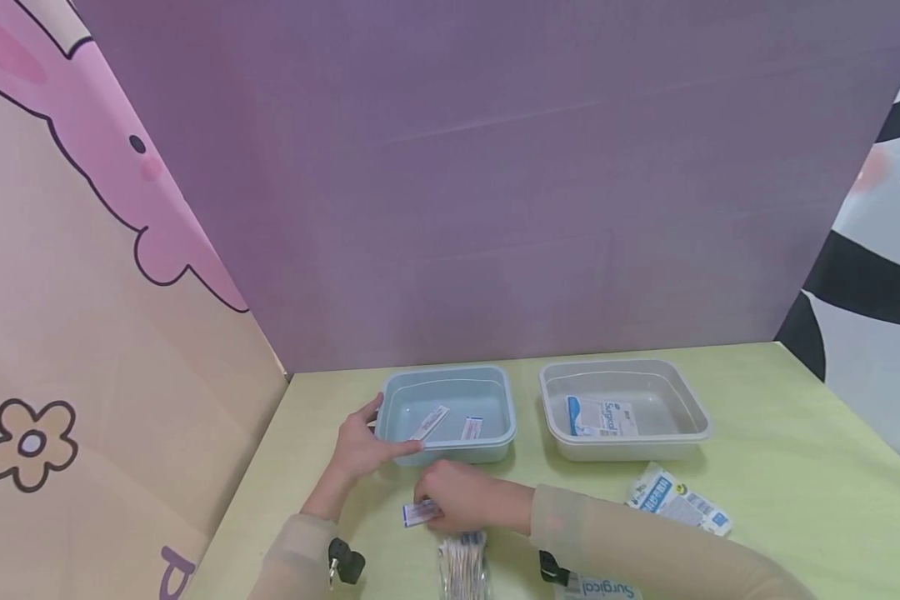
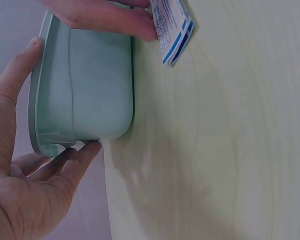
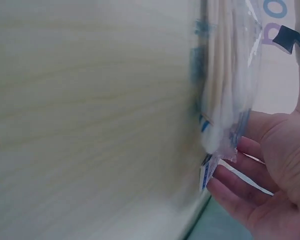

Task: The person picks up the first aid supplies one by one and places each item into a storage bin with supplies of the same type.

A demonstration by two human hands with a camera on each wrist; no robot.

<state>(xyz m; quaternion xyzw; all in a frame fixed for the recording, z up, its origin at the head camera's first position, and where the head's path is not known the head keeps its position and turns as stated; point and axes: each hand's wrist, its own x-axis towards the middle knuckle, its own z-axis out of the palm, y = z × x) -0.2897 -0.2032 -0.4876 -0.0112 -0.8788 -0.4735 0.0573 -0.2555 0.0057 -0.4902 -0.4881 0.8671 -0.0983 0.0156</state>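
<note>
At the far left, the patterned side panel (image 1: 105, 333) meets the slanting left edge of the tabletop (image 1: 772, 442), leaving a strip of bare surface between that edge and the left hand (image 1: 362, 446). The left hand grips the near left corner of the light-blue bin (image 1: 450, 454), thumb along the near rim and fingers bent around the left wall. The bin's open top faces up, and its far rim sits near the back edge, where the purple wall (image 1: 487, 192) rises. Inside, a slanted wrapped strip (image 1: 429, 422) lies left of a shorter wrapped piece (image 1: 472, 428), with bare bin floor around them.

Just in front of the bin's near wall, the right hand (image 1: 461, 496) has its fingers clamped on a small white-and-blue packet (image 1: 418, 512), its free end pointing left over the tabletop. Nearer the person, a clear bag of cotton swabs (image 1: 463, 568) runs down past the picture's bottom edge; whether the hand touches it, I cannot tell.

A narrow channel of tabletop separates the blue bin from the grey bin (image 1: 630, 450), which holds a "Surgical" packet (image 1: 607, 418) toward its left side. Below, the right sleeve (image 1: 630, 533) partly covers another "Surgical" packet (image 1: 600, 590) and a blue-and-white package (image 1: 678, 498). Right of these, open tabletop stretches toward the panda-printed panel (image 1: 877, 333).
</note>
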